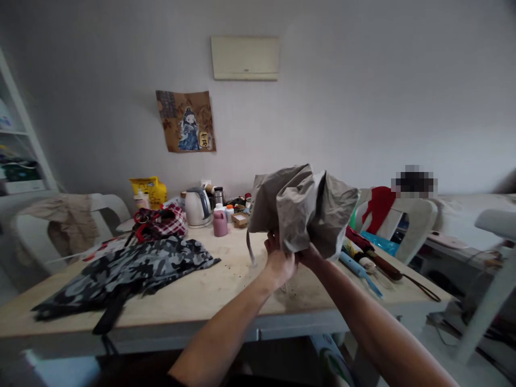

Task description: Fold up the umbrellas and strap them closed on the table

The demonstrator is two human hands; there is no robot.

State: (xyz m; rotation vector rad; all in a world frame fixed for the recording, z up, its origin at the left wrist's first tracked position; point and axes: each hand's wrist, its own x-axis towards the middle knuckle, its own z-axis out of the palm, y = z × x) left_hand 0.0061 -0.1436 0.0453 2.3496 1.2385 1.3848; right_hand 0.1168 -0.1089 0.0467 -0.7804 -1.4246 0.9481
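Both my hands hold a crumpled grey-beige umbrella (302,207) up above the wooden table (209,293). My left hand (279,260) grips its lower part with fingers wrapped round the fabric. My right hand (309,257) is mostly hidden under the canopy, closed on the same bundle. A thin strap (250,248) hangs from the umbrella's left edge.
A camouflage umbrella (129,271) lies on the table's left, a red plaid one (161,221) behind it. A kettle (197,207), a pink bottle (220,222) and small jars stand at the back. More folded umbrellas (371,260) lie at the right. White chairs (415,220) flank the table.
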